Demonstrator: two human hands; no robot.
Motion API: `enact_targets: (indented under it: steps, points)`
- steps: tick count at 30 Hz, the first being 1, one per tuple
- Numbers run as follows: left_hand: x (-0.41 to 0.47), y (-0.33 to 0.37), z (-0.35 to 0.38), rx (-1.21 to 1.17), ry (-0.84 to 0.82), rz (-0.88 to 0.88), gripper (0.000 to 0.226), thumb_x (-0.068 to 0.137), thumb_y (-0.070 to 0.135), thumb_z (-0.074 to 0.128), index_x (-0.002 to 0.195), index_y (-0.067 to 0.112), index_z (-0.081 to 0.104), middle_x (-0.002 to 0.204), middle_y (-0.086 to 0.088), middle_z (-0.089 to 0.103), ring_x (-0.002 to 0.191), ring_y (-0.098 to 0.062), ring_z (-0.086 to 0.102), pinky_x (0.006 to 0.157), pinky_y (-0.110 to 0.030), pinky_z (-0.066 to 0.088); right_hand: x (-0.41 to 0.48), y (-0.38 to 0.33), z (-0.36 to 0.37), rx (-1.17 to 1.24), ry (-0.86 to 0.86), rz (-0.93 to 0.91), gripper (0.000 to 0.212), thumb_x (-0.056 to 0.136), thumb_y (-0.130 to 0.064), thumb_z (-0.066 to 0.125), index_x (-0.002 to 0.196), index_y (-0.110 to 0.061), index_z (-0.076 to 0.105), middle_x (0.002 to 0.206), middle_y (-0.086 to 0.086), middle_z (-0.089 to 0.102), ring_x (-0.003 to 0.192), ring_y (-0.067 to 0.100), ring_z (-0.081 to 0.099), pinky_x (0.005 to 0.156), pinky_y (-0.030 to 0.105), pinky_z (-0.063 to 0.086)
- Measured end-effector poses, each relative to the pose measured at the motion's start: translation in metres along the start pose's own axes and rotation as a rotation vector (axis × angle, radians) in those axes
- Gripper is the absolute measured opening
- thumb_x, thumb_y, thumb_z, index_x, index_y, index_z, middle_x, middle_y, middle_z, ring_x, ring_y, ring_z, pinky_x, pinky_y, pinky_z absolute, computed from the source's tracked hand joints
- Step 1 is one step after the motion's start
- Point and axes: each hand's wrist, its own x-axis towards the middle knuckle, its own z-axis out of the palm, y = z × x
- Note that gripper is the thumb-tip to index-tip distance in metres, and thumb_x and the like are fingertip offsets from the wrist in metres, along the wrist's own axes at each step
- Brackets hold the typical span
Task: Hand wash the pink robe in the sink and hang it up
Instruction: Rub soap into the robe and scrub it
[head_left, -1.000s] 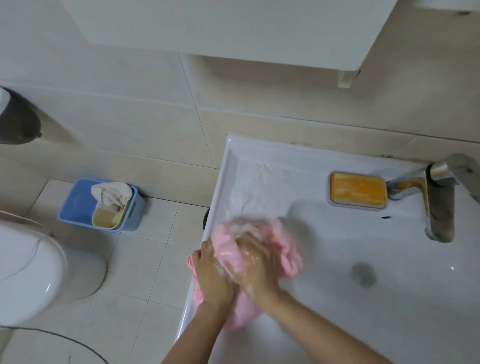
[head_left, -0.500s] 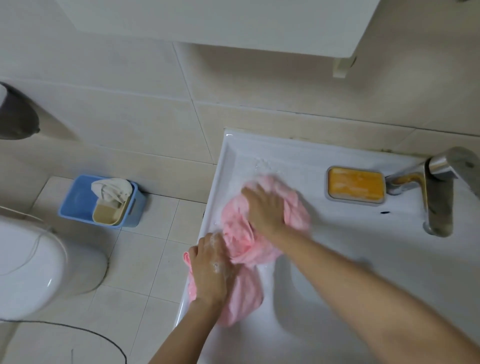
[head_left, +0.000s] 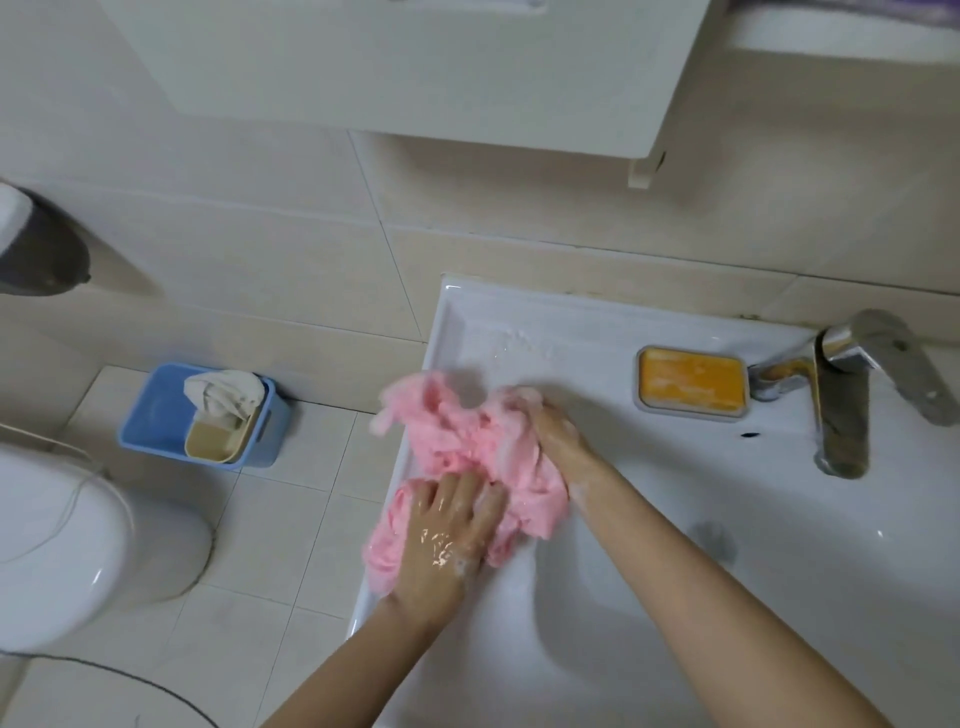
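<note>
Pins the soapy pink fleece robe over the left rim of the white ceramic sink under the flat, spread fingers of the left hand, draws the right hand back from its forward push, its grip hidden in folds: likely mid-scrub, rinsing ahead.

**Pink on white, one orange patch**

Your robe is a plain soft pink with no print, flecked with white suds. It lies against the glossy white sink. Right of centre you have an orange soap bar in a grey dish, next to a silver-chrome tap. At the left there is a blue bin with a beige tub and an off-white cloth in it. The toilet at lower left is white. The wall tiles are cream, and the floor tiles are pale grey-white with a thin grout grid.
</note>
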Motion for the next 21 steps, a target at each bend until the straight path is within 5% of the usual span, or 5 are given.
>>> enact_targets:
  steps: [3,6,12,15,21]
  points:
    - [-0.005,-0.007,-0.007,0.061,-0.231,-0.006,0.057,0.069,0.05,0.066,0.12,0.025,0.06,0.137,-0.014,0.045,0.123,-0.034,0.044,0.095,-0.048,0.029,0.01,-0.009,0.0,-0.024,0.049,-0.02,0.025,0.086,0.003,0.05,0.087,-0.021,0.06,0.076,-0.004,0.065,0.074,0.017,0.054,0.057,0.019,0.046]
    - [0.002,-0.017,-0.011,0.12,-0.348,-0.015,0.076,0.067,0.07,0.047,0.131,0.029,0.053,0.151,-0.021,0.026,0.138,-0.038,0.023,0.107,-0.064,0.02,0.014,-0.017,-0.01,-0.172,0.103,-0.157,0.052,0.064,-0.008,0.051,0.108,-0.035,0.055,0.116,0.007,0.05,0.092,0.016,0.054,0.067,0.023,0.046]
    - [0.0,-0.018,-0.001,-0.225,-0.45,-0.117,0.062,0.065,0.041,0.056,0.121,0.016,0.048,0.119,-0.015,0.06,0.097,-0.033,0.063,0.062,-0.041,0.056,0.004,-0.02,0.03,-0.818,-0.085,-0.275,0.096,0.069,-0.066,0.068,0.146,-0.048,0.013,0.16,0.0,-0.003,0.145,0.026,0.005,0.117,0.051,0.012]
    - [-0.001,-0.01,-0.005,-0.194,-0.37,-0.131,0.068,0.057,0.026,0.076,0.118,0.019,0.046,0.101,-0.003,0.059,0.079,-0.026,0.06,0.055,-0.036,0.05,0.009,-0.021,0.055,-1.223,-0.169,-0.397,0.056,0.082,-0.051,0.062,0.132,-0.036,0.042,0.147,0.006,0.03,0.133,0.031,0.032,0.105,0.047,0.029]
    - [-0.017,-0.004,-0.013,0.004,-0.199,-0.26,0.074,0.069,0.016,0.074,0.135,0.034,0.045,0.11,-0.006,0.046,0.082,-0.026,0.05,0.06,-0.037,0.044,0.02,-0.04,0.013,0.059,0.053,-0.262,0.037,0.064,-0.008,0.06,0.098,-0.013,0.048,0.083,-0.004,0.049,0.071,0.01,0.049,0.056,0.016,0.04]
